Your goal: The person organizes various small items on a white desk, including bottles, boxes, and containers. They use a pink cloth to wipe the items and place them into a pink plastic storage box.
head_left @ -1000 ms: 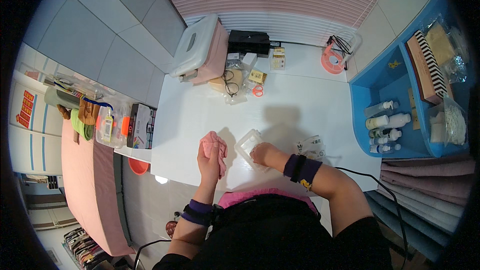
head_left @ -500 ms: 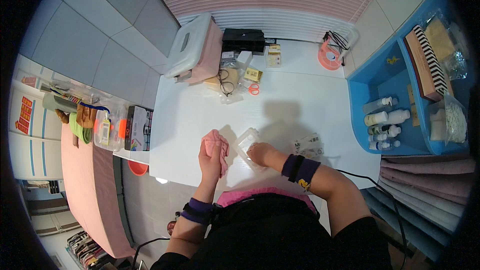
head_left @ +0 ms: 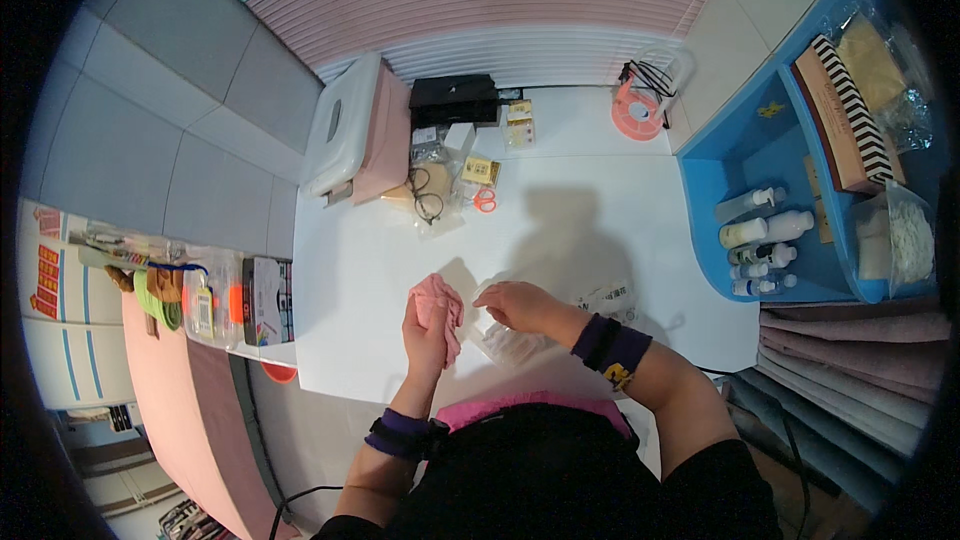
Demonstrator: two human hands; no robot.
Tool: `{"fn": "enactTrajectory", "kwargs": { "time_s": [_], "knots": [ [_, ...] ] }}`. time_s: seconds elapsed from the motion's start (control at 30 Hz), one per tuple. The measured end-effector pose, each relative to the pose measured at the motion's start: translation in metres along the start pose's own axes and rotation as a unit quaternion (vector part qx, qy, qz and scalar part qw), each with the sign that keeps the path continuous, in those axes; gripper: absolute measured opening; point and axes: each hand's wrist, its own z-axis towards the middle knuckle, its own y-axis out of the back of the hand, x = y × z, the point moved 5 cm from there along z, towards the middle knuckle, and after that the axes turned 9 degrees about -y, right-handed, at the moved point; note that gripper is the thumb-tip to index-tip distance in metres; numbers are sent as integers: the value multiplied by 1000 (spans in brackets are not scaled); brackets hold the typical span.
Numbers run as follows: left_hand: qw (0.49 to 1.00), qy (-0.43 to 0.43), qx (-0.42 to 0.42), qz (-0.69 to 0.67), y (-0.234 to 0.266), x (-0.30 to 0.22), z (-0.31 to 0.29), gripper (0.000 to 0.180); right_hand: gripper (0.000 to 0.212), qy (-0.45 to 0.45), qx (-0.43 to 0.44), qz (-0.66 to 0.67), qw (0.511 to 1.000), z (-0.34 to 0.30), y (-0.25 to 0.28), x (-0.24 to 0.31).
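seen from above, the left hand is curled closed around a crumpled pink cloth at the near side of a white table. the right hand, fingers loosely bent, is over a clear plastic container just right of the cloth (whether it grips anything, i cannot tell). farther back, orange-handled scissors lie near a pink storage box.
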Motion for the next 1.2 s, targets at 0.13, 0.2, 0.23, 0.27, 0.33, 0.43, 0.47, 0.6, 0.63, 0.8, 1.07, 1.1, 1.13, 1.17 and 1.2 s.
{"fn": "enactTrajectory", "kwargs": {
  "time_s": [0.13, 0.2, 0.23, 0.27, 0.33, 0.43, 0.47, 0.6, 0.63, 0.8, 1.07, 1.1, 1.13, 1.17, 1.2],
  "knots": [
    [1000, 2, 22, -18, -21, 4, 19, 23, 27, -11, -120, 14, 993, 17, 46, -24],
    [999, 4, 31, -33, -36, 5, 32, 22, 28, -39, -172, 35, 984, 27, 73, -43],
    [999, 5, 35, -39, -44, 2, 38, 22, 28, -52, -198, 46, 978, 32, 86, -54],
    [998, 7, 44, -45, -53, -1, 45, 20, 34, -68, -211, 23, 975, 39, 95, -68],
    [997, -5, 49, -54, -70, -5, 57, 20, 37, -75, -278, -15, 957, 53, 119, -82],
    [994, 11, 88, -67, -81, 0, 80, 20, 45, -124, -324, -70, 935, 81, 147, -103],
    [993, 13, 93, -78, -86, 1, 84, 20, 46, -140, -336, -91, 927, 89, 155, -109],
    [988, 31, 87, -126, -101, 13, 103, 20, 51, -173, -365, -147, 903, 120, 178, -136],
    [986, 31, 84, -138, -102, 17, 107, 20, 51, -175, -372, -163, 897, 125, 182, -139],
    [990, 38, 89, -107, -96, 36, 115, 20, 48, -167, -400, -163, 886, 129, 181, -158],
    [994, 66, 69, -44, -86, 42, 97, 21, 34, -163, -386, -128, 899, 121, 172, -167],
    [995, 60, 70, -34, -86, 38, 96, 21, 33, -162, -385, -119, 901, 121, 173, -167],
    [996, 53, 71, -23, -86, 34, 95, 20, 32, -161, -384, -109, 902, 120, 173, -167],
    [996, 47, 74, -16, -85, 30, 93, 21, 33, -155, -397, -92, 900, 116, 174, -166],
    [996, 39, 74, -9, -86, 24, 91, 22, 33, -146, -409, -76, 898, 113, 173, -162]
  ]
}}
